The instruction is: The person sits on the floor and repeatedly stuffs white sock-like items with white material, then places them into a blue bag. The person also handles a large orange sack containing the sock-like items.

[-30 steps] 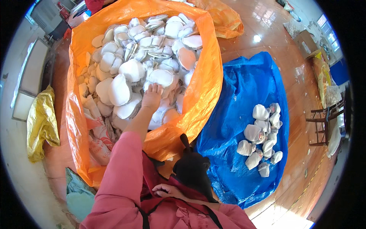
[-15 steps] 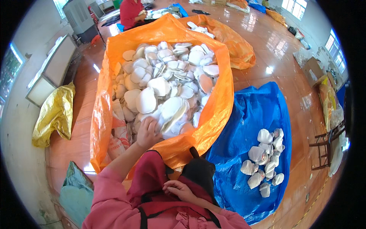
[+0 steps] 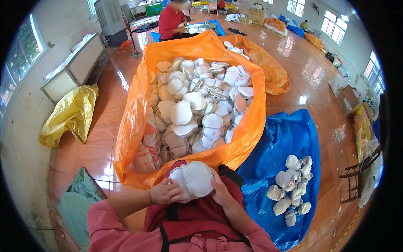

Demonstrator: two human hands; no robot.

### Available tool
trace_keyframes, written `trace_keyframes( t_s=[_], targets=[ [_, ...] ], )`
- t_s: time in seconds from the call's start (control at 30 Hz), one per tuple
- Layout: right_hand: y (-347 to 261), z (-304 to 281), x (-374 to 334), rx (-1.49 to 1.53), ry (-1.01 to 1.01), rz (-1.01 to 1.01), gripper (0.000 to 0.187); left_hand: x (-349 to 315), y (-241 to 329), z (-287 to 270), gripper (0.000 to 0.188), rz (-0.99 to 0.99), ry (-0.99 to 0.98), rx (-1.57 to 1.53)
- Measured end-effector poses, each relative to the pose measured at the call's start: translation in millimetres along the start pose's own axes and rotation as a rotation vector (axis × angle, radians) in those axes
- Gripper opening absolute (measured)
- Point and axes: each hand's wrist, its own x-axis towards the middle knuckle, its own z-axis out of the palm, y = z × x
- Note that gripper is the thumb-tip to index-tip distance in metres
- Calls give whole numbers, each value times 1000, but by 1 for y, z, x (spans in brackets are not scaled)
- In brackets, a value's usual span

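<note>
Change: left hand (image 3: 168,192) withdrawn from orange sack (image 3: 254,122); right hand (image 3: 219,189) raised from lap (image 3: 201,217). I read both hands as gripping white rounded pieces (image 3: 197,178) at left and right edges, above lap, near sack's near edge. Meaning, in my judgement: work passes from pile to two-handed handling. Containers: orange sack, open, heaped with similar pieces (image 3: 181,112); red-and-white plastic bag (image 3: 145,160) inside near-left corner. Blue sheet (image 3: 268,138): white bundles (image 3: 286,179) grouped toward right edge.

two pink-sleeved hands (image 3: 168,192) (image 3: 220,190), dozens of white pads (image 3: 181,112), two near orange sacks (image 3: 251,128) (image 3: 273,72)
</note>
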Motion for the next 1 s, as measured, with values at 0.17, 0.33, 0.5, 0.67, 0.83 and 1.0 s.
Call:
trace_keyframes(
  t_s=[0.17, 0.33, 0.5, 0.67, 0.83, 1.0],
  targets=[
    [19, 3, 3, -132, 134, -14, 64, 2, 4, -3, 22, -55, -169, 39],
    [43, -7, 5, -121, 245, -83, 61, -31, 6, 11, 28, -130, -63, 195],
    [39, 0, 0, -63, 296, -30, 55, -11, 16, -15, 31, -348, 27, 12],
    [37, 6, -2, -31, 268, -14, 56, 16, 11, -5, 33, -932, 442, 66],
    [36, 1, 2, -63, 253, -17, 57, 67, 3, -1, 48, -973, 288, 183],
    [39, -3, -1, -89, 247, -62, 57, 75, -6, 12, 30, -966, 100, 117]
  ],
)
